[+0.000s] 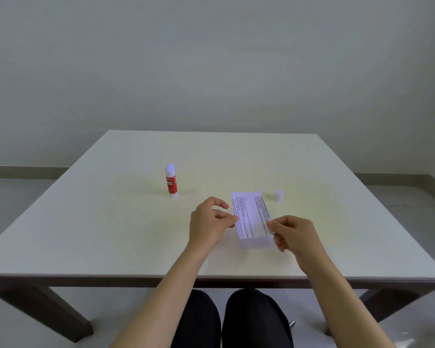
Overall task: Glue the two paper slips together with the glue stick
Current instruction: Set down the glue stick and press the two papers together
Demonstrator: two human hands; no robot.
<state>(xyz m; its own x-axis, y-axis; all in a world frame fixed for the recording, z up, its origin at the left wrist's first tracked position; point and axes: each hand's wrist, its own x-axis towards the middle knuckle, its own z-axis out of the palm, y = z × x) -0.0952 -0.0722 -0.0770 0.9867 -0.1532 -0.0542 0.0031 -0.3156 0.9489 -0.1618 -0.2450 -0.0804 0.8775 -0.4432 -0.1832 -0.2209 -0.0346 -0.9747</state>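
A printed paper slip is held just above the white table, slightly tilted. My left hand pinches its left edge between thumb and forefinger. My right hand pinches its right edge. Under it, a second pale slip shows at the near end, flat on the table. The red glue stick stands upright and uncapped to the far left of my hands. Its white cap stands by itself just right of the held slip's far corner.
The table's near edge runs just above my knees. A plain wall rises behind the table and grey floor surrounds it.
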